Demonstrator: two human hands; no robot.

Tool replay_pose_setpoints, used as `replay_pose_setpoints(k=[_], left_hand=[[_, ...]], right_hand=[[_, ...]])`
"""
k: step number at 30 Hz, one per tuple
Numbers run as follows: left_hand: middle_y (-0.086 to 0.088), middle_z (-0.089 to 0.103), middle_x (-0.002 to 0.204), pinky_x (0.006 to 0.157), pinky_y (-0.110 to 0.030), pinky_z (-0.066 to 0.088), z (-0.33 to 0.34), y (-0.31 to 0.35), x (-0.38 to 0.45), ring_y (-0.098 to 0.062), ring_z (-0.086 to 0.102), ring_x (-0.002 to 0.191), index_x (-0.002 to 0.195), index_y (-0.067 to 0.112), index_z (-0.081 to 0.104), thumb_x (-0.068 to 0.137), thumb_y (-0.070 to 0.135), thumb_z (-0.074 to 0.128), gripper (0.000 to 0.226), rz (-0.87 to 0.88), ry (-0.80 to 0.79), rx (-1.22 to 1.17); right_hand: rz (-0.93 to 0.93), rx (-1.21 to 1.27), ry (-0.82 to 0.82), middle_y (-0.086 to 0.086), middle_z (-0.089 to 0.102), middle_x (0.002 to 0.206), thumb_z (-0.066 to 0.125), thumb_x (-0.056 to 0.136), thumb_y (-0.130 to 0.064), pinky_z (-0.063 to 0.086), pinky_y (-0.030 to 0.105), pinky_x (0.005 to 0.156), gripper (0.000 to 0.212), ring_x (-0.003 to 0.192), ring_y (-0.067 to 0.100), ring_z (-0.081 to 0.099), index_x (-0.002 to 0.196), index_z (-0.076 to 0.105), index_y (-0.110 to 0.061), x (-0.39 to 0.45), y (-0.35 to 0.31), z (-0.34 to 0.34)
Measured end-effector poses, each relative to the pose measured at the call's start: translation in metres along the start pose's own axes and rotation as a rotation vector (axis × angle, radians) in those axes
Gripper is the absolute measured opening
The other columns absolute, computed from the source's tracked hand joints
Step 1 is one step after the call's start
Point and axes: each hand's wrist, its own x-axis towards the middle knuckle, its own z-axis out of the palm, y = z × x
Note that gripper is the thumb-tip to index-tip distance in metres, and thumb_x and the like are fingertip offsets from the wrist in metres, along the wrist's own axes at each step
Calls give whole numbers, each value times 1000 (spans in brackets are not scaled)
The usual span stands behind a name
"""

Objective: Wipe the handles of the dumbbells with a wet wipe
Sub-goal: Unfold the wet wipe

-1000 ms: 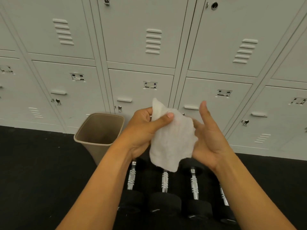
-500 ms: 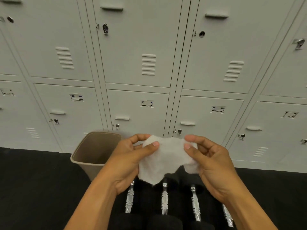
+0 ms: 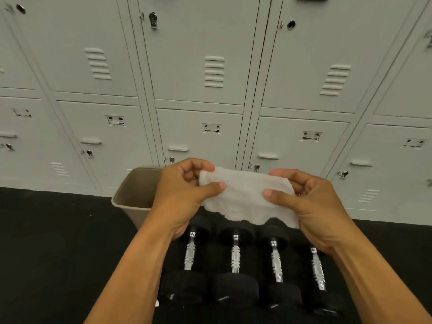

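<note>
Dumbbells, four of them, lie side by side on the black floor directly below the grip, each long axis running from the person toward the lockers (image 3: 210, 66). Their handles (image 3: 235, 256) are knurled chrome; the heads are black. The wet wipe (image 3: 245, 197) is white, soft and rumpled, stretched with its long axis left to right between both hands, its ragged lower edge hanging just above the far dumbbell heads. The left hand (image 3: 184, 195) pinches the wipe's left end between thumb and curled fingers; the right hand (image 3: 311, 202) pinches the right end the same way. A tan waste bin (image 3: 131, 195) stands behind the left hand, against the lockers.
</note>
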Motion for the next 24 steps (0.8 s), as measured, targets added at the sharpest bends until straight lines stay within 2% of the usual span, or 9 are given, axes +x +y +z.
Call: replay_pose_setpoints(k=[4, 8, 10, 12, 14, 16, 20, 22, 24], left_hand=[[-5, 70, 85, 63, -22, 55, 1, -3, 2, -19, 68, 78, 78, 21, 66, 66, 2, 82, 27, 104, 100, 335], [2, 68, 83, 59, -15, 46, -4, -3, 2, -15, 64, 78, 75, 21, 67, 74, 18, 79, 13, 121, 97, 543], [6, 69, 94, 72, -16, 48, -10, 1, 4, -10, 62, 88, 73, 17, 66, 76, 21, 76, 11, 84, 28, 479], [7, 69, 104, 85, -25, 50, -14, 3, 7, -11, 63, 99, 71, 13, 64, 75, 20, 75, 14, 14, -48, 304], [5, 69, 81, 64, -20, 52, -13, 5, 9, -14, 65, 78, 68, 13, 58, 68, 24, 74, 19, -39, -80, 115], [-2, 65, 75, 53, -21, 51, -10, 5, 13, -17, 64, 73, 66, 16, 54, 62, 26, 72, 21, -89, -37, -40], [-7, 68, 91, 61, -24, 55, -6, 2, 20, -19, 65, 86, 82, 11, 63, 63, 21, 72, 24, -155, 12, -231], [-11, 70, 101, 64, -24, 56, -5, 1, 22, -21, 68, 92, 97, 4, 66, 64, 22, 71, 37, -209, -20, -239], [-15, 72, 100, 61, -25, 57, -4, 1, 22, -21, 71, 85, 99, -1, 66, 67, 22, 69, 39, -298, -58, -228]], right_hand=[[-27, -108, 91, 3, 74, 78, 80, 63, 0, 59, 28, 62, 28, 69, 17, 71, 85, 70, -14, 1, 4, -2], [-95, -276, 139, 4, 70, 81, 79, 69, -11, 53, 16, 54, 14, 69, 13, 64, 77, 68, -14, 2, 5, -4], [-116, -292, 141, 0, 69, 85, 76, 73, -17, 50, 15, 60, 10, 75, 12, 62, 73, 66, -16, 3, 2, -4], [-92, -181, 70, -7, 71, 91, 72, 74, -23, 49, 24, 78, 9, 85, 11, 63, 70, 64, -20, 6, 0, -2], [-40, -60, -9, -5, 69, 83, 67, 76, -28, 50, 40, 82, 11, 83, 17, 62, 68, 62, -23, 6, 2, 3], [13, 15, -5, 2, 65, 79, 64, 82, -23, 53, 48, 79, 13, 79, 23, 61, 70, 59, -23, 9, 5, 9], [76, 165, 101, 5, 66, 97, 61, 87, -17, 58, 36, 69, 1, 90, 21, 64, 88, 61, -18, 15, 7, 18], [114, 231, 149, 6, 68, 103, 61, 88, -16, 60, 35, 70, 12, 93, 21, 66, 99, 64, -12, 19, 7, 18], [172, 270, 182, 9, 69, 103, 60, 89, -14, 60, 36, 71, 18, 93, 23, 67, 105, 64, -7, 22, 8, 18]])
